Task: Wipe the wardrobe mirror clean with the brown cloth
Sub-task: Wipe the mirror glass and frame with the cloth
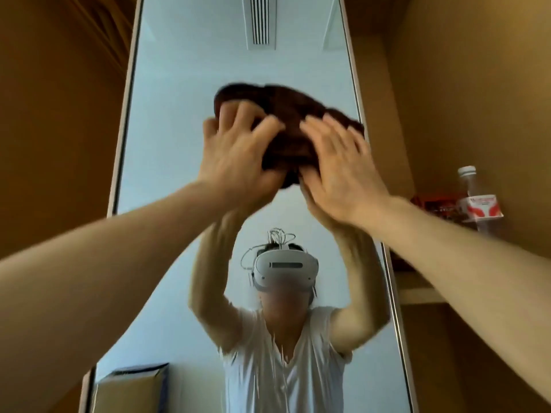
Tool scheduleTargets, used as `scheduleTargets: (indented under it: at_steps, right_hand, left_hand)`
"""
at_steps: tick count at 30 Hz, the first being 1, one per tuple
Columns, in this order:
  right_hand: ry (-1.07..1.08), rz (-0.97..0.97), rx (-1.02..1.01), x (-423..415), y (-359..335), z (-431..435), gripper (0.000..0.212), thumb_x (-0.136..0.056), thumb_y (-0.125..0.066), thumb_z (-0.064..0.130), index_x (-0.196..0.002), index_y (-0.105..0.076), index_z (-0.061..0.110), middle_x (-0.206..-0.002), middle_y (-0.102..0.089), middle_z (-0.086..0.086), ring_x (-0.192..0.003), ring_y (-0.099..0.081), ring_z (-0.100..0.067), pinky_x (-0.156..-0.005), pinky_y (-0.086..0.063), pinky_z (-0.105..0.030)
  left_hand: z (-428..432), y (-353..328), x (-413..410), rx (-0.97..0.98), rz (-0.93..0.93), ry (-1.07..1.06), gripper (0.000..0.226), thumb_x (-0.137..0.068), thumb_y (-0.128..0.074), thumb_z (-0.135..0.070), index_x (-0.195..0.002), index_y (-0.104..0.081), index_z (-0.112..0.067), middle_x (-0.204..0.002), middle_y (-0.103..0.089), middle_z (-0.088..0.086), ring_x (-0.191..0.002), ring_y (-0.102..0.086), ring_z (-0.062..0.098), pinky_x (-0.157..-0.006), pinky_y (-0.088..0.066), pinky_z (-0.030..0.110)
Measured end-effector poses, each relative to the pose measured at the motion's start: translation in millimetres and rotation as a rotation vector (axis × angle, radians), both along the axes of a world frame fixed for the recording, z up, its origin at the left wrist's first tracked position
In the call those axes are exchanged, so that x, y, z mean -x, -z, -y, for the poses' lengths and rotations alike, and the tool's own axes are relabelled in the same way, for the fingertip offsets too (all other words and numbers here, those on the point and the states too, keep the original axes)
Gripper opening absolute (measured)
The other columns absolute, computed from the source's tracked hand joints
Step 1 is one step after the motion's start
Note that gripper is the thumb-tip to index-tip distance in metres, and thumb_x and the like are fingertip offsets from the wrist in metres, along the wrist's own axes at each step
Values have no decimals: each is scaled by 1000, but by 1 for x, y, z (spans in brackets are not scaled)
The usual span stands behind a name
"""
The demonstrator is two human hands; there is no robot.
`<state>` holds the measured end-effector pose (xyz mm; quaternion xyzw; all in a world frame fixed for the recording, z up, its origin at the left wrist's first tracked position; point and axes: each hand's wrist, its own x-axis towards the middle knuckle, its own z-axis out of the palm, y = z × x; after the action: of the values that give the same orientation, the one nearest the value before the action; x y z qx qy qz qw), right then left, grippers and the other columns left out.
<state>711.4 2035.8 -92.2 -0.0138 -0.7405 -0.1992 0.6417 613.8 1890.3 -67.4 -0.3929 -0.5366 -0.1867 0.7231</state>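
Cloth (pixel 286 114) brown, fuzzy, bunched against smooth mirror (pixel 185 70); left hand (pixel 235 162) claws it, right hand (pixel 343 171) presses flat.

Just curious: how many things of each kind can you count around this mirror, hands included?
Hands: 2 (left hand, right hand)
Brown cloth: 1
Mirror: 1
Plastic bottle: 1
Total: 5

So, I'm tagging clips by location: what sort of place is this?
Likely a bedroom or hotel room: tall metal-framed wardrobe mirror, tan wooden panels beside it, clear plastic water bottle at right.
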Motion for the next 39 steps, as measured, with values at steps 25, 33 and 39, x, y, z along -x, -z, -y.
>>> scheduleTargets:
  at_steps: [25, 33, 39]
  right_hand:
    - [-118, 69, 118, -14, 6, -4, 60, -90, -47, 14, -146, -26, 17, -155, -23, 1, -145, -9, -17, -116, -1, -38]
    - [-125, -25, 71, -1, 163, -7, 57, -89, -44, 23, -144, -32, 8, -152, -31, -8, -145, -15, -23, -117, -12, -49]
    - [-97, 21, 66, -8, 118, -9, 62, -85, -53, 18, -143, -33, 8, -151, -32, -9, -143, -20, -25, -117, -10, -44]
  left_hand:
    - [-13, 15, -19, -3, 74, -43, 49, -67, -56, -45, -108, -57, -19, -112, -52, 10, -108, -43, 36, -76, -27, 40]
    - [-4, 131, 3, 199, -132, 58, 48, -73, -62, -48, -110, -63, -18, -109, -60, 15, -109, -43, 33, -79, -40, 48]
    - [2, 94, -5, 230, -94, -66, 54, -67, -65, -45, -113, -62, -15, -112, -58, 19, -108, -41, 35, -80, -37, 48]
